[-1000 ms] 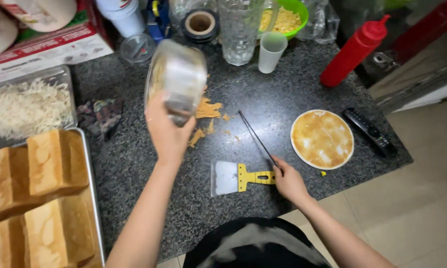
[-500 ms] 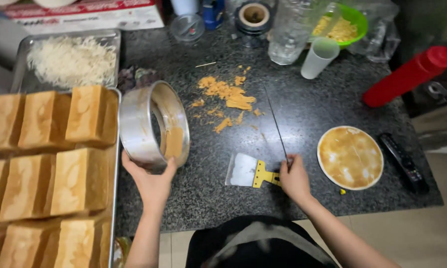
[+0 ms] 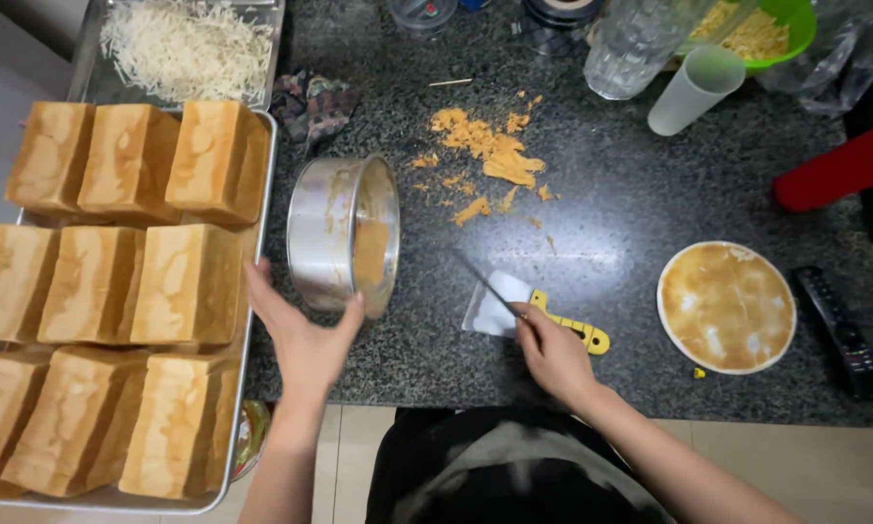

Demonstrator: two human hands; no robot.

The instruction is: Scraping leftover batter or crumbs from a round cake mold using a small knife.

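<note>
1. This is a kitchen where baking goes on — a dark stone counter (image 3: 630, 223) with crumbs (image 3: 485, 155) on it.
2. A big metal tray (image 3: 258, 291) at the counter's left edge holds many bread loaves (image 3: 179, 281).
3. A round cake tin (image 3: 344, 233) and shredded cheese (image 3: 184, 49) sit nearby.

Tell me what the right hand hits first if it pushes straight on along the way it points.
The right hand points up and left along the counter. First in line is probably the white scraper blade just ahead of its fingers; beyond that, the round metal pan. Depth is uncertain.
</note>
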